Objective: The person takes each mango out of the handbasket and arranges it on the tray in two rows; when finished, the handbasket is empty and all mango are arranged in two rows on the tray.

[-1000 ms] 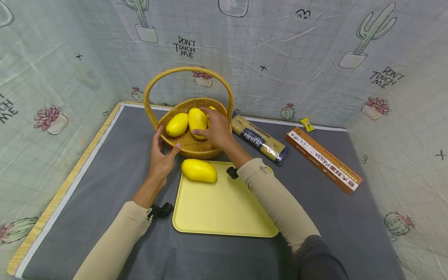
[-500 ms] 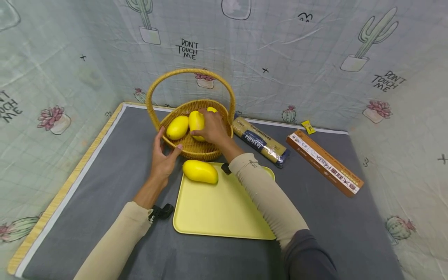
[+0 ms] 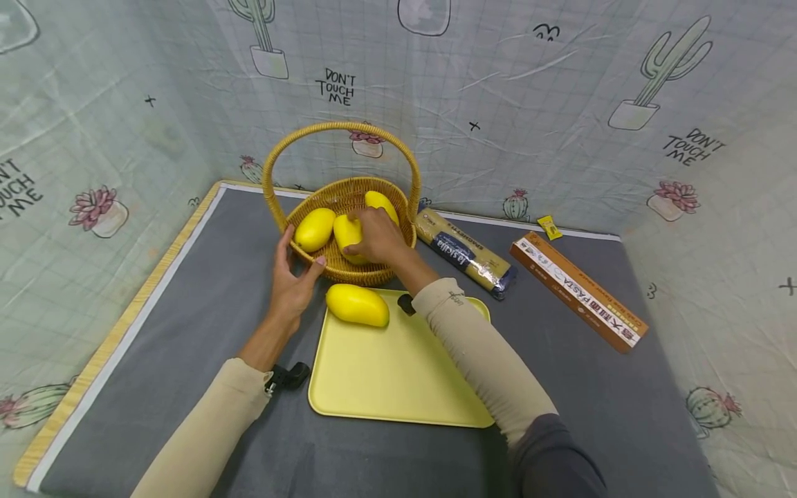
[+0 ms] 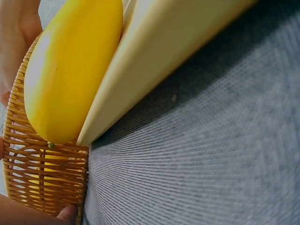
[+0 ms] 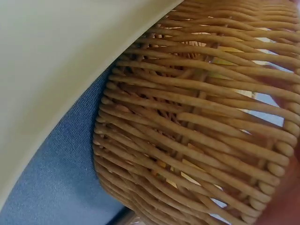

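A wicker basket (image 3: 339,273) with a tall arched handle stands at the back of the table, holding several yellow mangoes. My left hand (image 3: 291,287) holds its front left rim, thumb at the front and fingers along the left side. Inside the basket, my right hand (image 3: 381,236) grips the middle mango (image 3: 349,238) from the right, its fingers over the top. To the left of that one lies another mango (image 3: 314,229), and behind my right hand shows a further mango (image 3: 381,203). One more mango (image 3: 357,305) rests on the yellow tray (image 3: 398,387) in front of the basket.
Right of the basket lies a spaghetti packet (image 3: 463,250), and beyond it a long brown pasta box (image 3: 579,290). A small yellow sachet (image 3: 548,227) sits by the back edge. Patterned cloth (image 3: 473,159) hangs behind the table.
My right hand has shifted the middle mango toward the basket's front, and the mango behind that hand now shows more. My left hand stays on the rim.
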Action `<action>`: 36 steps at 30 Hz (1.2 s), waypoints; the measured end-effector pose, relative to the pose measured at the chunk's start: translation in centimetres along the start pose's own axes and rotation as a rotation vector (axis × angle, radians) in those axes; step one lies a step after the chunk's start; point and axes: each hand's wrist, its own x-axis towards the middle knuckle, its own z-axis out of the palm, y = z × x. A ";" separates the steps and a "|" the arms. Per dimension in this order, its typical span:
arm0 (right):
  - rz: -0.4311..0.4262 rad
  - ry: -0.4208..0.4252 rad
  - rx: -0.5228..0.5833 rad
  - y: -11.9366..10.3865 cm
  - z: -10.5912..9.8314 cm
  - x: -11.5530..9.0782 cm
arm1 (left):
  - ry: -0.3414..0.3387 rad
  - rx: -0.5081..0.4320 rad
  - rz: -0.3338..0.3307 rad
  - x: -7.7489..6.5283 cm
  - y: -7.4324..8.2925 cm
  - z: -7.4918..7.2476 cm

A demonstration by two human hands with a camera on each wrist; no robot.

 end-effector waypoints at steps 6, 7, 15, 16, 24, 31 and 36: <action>-0.074 -0.084 -0.013 -0.1 0.0 -0.8 | -0.009 0.000 -0.009 0.1 0.0 -0.1; -0.080 -0.084 -0.009 0.0 0.0 -0.9 | -0.010 0.001 -0.011 0.1 0.0 -0.1; -0.098 -0.062 0.108 0.3 -0.4 -1.8 | -0.015 0.007 -0.009 -0.1 0.1 0.1; -0.103 -0.057 0.120 0.3 -0.5 -1.9 | -0.014 0.006 -0.006 -0.1 0.1 0.1; -0.109 0.030 0.183 -0.2 -1.5 -3.2 | -0.013 0.008 -0.011 -0.1 0.2 0.1; -0.130 0.117 0.236 -0.3 -2.6 -4.8 | -0.014 0.015 -0.012 -0.2 0.4 0.1; -0.162 0.147 0.288 -0.4 -3.7 -6.2 | -0.015 0.020 -0.006 -0.3 0.4 0.1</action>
